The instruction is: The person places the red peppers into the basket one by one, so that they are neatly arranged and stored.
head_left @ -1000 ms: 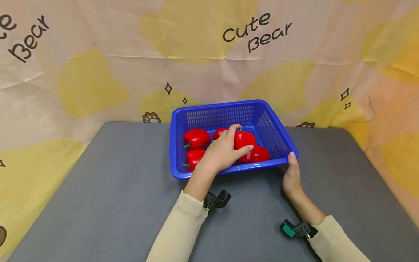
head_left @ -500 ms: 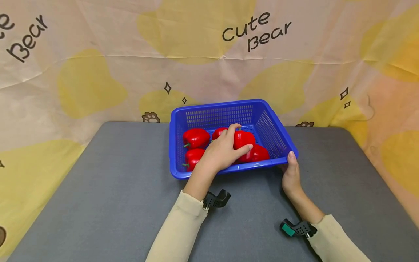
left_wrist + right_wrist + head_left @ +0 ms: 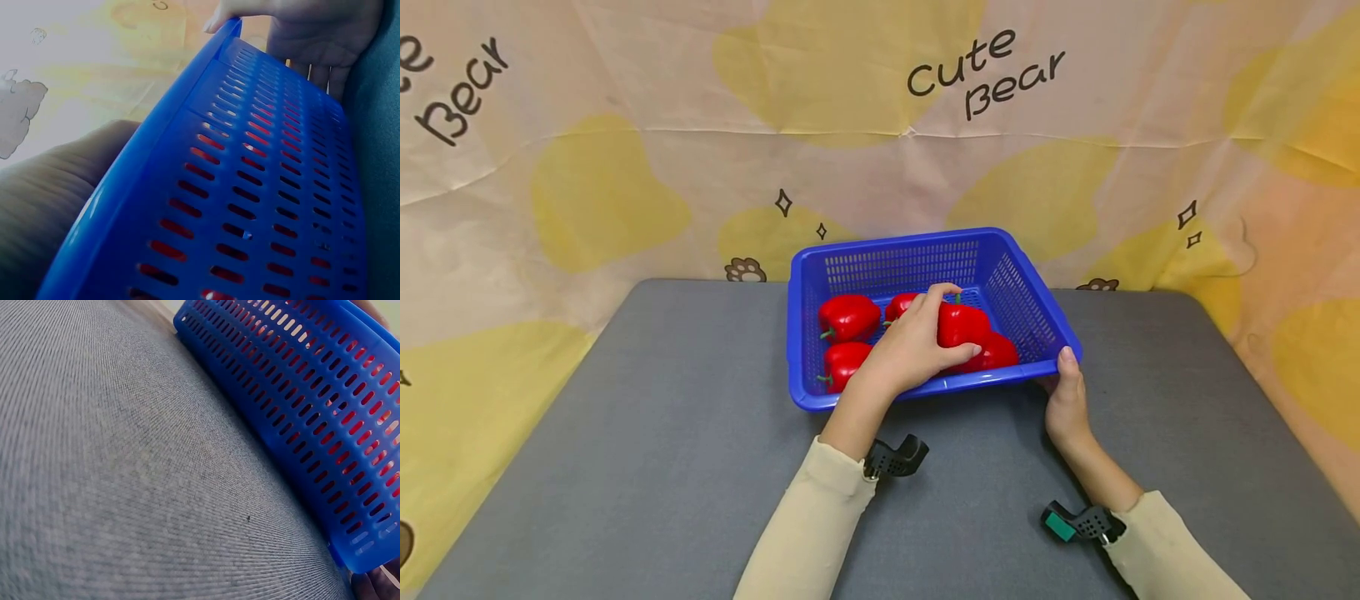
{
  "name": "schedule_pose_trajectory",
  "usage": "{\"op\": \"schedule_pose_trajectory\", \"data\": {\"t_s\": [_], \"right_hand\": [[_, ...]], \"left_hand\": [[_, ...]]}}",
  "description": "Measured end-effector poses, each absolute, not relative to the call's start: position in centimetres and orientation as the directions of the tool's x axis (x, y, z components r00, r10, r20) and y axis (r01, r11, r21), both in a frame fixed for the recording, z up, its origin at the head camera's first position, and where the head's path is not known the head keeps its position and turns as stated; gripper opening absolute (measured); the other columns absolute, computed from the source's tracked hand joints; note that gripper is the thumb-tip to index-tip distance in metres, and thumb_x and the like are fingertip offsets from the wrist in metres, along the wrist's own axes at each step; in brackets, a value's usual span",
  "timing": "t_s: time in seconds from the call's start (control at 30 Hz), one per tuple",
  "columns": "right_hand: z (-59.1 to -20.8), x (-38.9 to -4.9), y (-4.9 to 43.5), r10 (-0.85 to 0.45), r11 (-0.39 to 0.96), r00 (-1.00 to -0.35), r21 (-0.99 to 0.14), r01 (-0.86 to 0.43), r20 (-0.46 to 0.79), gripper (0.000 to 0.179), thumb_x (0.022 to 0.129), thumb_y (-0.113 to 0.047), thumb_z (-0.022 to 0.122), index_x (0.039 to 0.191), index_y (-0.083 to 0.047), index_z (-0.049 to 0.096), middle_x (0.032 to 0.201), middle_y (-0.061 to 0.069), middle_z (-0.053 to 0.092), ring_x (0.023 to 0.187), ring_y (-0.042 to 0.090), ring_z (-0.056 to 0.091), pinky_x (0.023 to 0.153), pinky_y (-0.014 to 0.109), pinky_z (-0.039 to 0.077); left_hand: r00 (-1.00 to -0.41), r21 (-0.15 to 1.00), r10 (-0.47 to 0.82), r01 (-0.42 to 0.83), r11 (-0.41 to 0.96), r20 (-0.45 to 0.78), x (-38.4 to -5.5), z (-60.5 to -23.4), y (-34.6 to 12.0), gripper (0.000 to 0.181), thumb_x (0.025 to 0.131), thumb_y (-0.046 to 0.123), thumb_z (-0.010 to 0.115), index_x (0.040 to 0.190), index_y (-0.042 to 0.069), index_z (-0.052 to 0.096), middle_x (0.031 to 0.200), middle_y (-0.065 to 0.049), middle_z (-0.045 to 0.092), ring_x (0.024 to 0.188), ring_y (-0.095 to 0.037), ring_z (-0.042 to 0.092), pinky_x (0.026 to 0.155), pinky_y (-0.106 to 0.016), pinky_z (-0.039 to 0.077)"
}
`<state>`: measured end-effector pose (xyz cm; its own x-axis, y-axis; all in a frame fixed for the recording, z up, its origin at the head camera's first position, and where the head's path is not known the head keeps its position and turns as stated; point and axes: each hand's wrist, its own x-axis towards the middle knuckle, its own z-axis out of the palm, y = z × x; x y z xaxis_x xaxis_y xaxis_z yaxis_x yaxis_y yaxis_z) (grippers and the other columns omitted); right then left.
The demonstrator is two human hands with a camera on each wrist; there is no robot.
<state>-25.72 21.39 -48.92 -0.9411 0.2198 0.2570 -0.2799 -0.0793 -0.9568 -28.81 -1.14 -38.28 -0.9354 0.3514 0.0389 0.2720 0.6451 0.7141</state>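
Note:
A blue plastic basket point(image 3: 925, 244) with slotted walls holds several red bell peppers with green stems. My left hand point(image 3: 904, 350) reaches over its front rim and grips one red bell pepper point(image 3: 962, 323), thumb at the near side and index finger over the far side. Other fingers are hidden behind the hand and peppers. Another pepper point(image 3: 1000, 352) lies just beside the thumb. My right hand point(image 3: 1067, 408) holds the basket's front right corner, its thumb on the rim. In the left wrist view, the right hand's fingers point(image 3: 319, 75) reach below that corner.
Two peppers sit at the left of the basket, one behind point(image 3: 850, 317) and one in front point(image 3: 844, 362). One more pepper point(image 3: 900, 306) is partly hidden behind the left hand. The grey tabletop point(image 3: 625, 467) ends at a patterned cloth backdrop point(image 3: 865, 183).
The gripped pepper has shifted slightly right, its stem moving with it. My left thumb has dropped a little. The right hand and the basket stay where they were.

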Motion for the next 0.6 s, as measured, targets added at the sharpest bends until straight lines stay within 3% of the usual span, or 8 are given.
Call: {"op": "schedule_pose_trajectory", "data": {"t_s": [0.23, 0.47, 0.6], "right_hand": [[-48.74, -25.65, 21.43, 0.211, -0.088, -0.944, -0.957, -0.277, 0.254, 0.070, 0.106, -0.047, 0.032, 0.145, 0.010, 0.042, 0.119, -0.011, 0.067, 0.107, 0.004, 0.065, 0.090, 0.013, 0.050], [-48.65, -25.53, 21.35, 0.223, -0.092, -0.943, -0.958, -0.273, 0.248, 0.069, 0.106, -0.047, 0.033, 0.144, 0.010, 0.043, 0.117, -0.012, 0.067, 0.105, 0.003, 0.065, 0.089, 0.013, 0.050], [-48.77, -25.47, 21.16, 0.231, -0.095, -0.944, -0.961, -0.261, 0.234, 0.067, 0.107, -0.045, 0.032, 0.142, 0.011, 0.045, 0.115, -0.013, 0.068, 0.104, 0.002, 0.064, 0.090, 0.013, 0.049]], "left_hand": [[-0.964, 0.724, 0.230, 0.251, 0.642, 0.130, -28.96, -38.30, -1.13, 0.078, 0.087, 0.035, 0.077, 0.149, 0.026, 0.031, 0.145, -0.005, 0.050, 0.127, -0.027, 0.057, 0.098, -0.051, 0.057], [-0.967, 0.767, -0.025, 0.186, 0.615, 0.254, -29.27, -38.15, -1.43, 0.074, 0.084, 0.029, 0.081, 0.141, 0.019, 0.034, 0.139, -0.008, 0.052, 0.129, -0.027, 0.053, 0.101, -0.051, 0.056], [-0.968, 0.799, -0.054, 0.171, 0.577, 0.246, -29.36, -38.17, -1.53, 0.074, 0.083, 0.026, 0.081, 0.139, 0.018, 0.033, 0.138, -0.008, 0.051, 0.127, -0.027, 0.055, 0.101, -0.049, 0.056]]}}
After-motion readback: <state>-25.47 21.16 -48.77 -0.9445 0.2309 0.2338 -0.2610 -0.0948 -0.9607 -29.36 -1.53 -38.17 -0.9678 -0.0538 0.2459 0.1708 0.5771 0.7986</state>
